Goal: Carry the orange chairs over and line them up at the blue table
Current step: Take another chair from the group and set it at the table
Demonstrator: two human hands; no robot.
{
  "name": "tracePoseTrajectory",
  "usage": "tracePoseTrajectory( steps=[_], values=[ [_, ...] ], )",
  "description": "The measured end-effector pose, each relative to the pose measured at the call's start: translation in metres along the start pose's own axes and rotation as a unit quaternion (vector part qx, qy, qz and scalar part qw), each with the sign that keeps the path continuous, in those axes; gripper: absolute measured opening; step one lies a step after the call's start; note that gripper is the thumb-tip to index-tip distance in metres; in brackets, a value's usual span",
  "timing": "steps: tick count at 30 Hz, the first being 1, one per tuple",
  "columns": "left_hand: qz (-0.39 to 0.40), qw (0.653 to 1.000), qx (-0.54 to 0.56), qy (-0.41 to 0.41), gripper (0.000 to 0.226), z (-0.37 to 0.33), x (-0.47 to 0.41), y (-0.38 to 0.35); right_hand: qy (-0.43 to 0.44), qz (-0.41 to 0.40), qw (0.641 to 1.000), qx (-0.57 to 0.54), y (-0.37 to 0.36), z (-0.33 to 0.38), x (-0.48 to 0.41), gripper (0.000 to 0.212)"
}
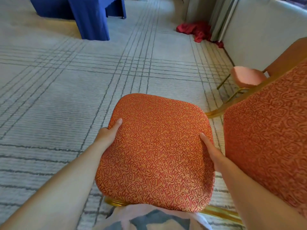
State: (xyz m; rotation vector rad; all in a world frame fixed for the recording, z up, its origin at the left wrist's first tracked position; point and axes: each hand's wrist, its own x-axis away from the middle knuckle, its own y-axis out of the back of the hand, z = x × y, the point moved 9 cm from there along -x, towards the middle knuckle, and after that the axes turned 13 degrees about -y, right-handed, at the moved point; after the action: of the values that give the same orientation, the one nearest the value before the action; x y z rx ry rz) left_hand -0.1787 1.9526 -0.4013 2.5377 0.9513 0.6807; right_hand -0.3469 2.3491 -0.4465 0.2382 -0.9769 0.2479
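We get a bright, even picture under soft, diffuse light, with no hard glare. The pale carpet (pixel 66 97) washes out almost to white in the middle. Shadows stay faint, and the plainest is a dim band at the foot of the blue table (pixel 93 19), far left. The weave of the orange seat (pixel 156 150) near us is crisp, while the red cloth (pixel 196 30) far right looks soft and smeared. Wide-angle distortion bows the carpet lines and stretches the second orange chair (pixel 269 138) at the right edge.

At frame centre, the left hand (pixel 108 133) and right hand (pixel 211 150) are gripping an orange chair (pixel 156 151), while the blue table (pixel 89 15) is sitting upper left.
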Motion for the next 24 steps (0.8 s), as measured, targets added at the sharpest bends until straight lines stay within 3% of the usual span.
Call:
tracePoseTrajectory(
  steps=[9,14,20,22,24],
  values=[
    [-0.034,0.999,-0.001,0.019,0.101,-0.045,-0.183,0.03,0.002,0.039,0.999,0.022,-0.102,0.159,-0.107,0.108],
    [-0.032,0.999,-0.016,-0.011,0.095,-0.101,-0.326,0.053,0.019,0.037,0.999,-0.004,-0.162,0.268,-0.174,0.114],
    [-0.024,0.999,-0.007,-0.038,0.095,-0.178,-0.468,0.058,0.077,0.003,0.997,-0.027,-0.2,0.415,-0.209,0.074],
    [-0.013,0.999,-0.003,-0.038,0.096,-0.197,-0.513,0.049,0.083,0.003,0.996,-0.034,-0.208,0.453,-0.226,0.079],
    [0.001,1.0,-0.003,-0.028,0.099,-0.209,-0.556,0.036,0.069,0.0,0.997,-0.029,-0.214,0.483,-0.253,0.107]
  ],
)
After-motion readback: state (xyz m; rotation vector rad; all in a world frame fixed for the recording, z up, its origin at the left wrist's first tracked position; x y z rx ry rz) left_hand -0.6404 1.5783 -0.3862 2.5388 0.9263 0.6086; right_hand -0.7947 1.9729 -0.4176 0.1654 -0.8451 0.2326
